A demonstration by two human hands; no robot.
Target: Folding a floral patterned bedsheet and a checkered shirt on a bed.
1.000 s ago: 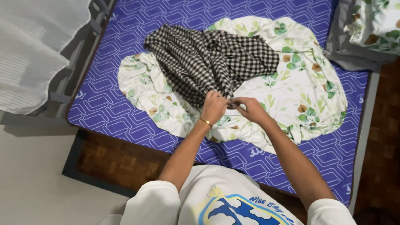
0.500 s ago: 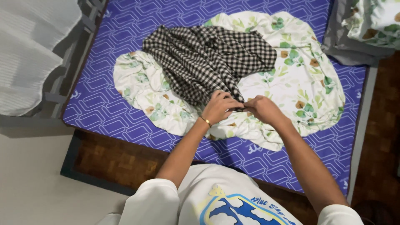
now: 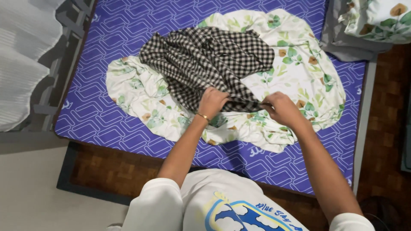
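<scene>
Head view: looking straight down at a bed, with the person's two bare forearms reaching out from white short sleeves.
Checked cloth point(image 3: 205, 64): thin, soft fabric in a small black-and-white check, crumpled in loose folds; it fans wide at the far end and narrows to a stretched near edge between the two hands. It lies on top of the floral sheet, about the middle of the bed.
Left hand point(image 3: 212, 102): fingers curled shut, pinching the near edge of the checked cloth; a thin gold bracelet point(image 3: 203, 116) circles the wrist.
Right hand point(image 3: 280, 109): closed on the same edge further to the right, so that the strip of fabric between the hands runs taut and nearly straight.
Floral sheet point(image 3: 299, 72): white fabric printed with green leaves and brown blooms, spread in a rumpled, rounded patch with wavy edges; it lies under the checked cloth and both hands.
Mattress point(image 3: 128, 25): flat, covered in purple material with a repeating white outline pattern of rounded blocks.
Pillow point(image 3: 379, 19): at the far right corner, in the same leaf print, resting on folded grey fabric point(image 3: 338, 40).
Floor point(image 3: 107, 171): dark wooden parquet at the near side of the bed.
Curtain point(image 3: 19, 72): white, finely ribbed, hanging in soft waves at the left.
</scene>
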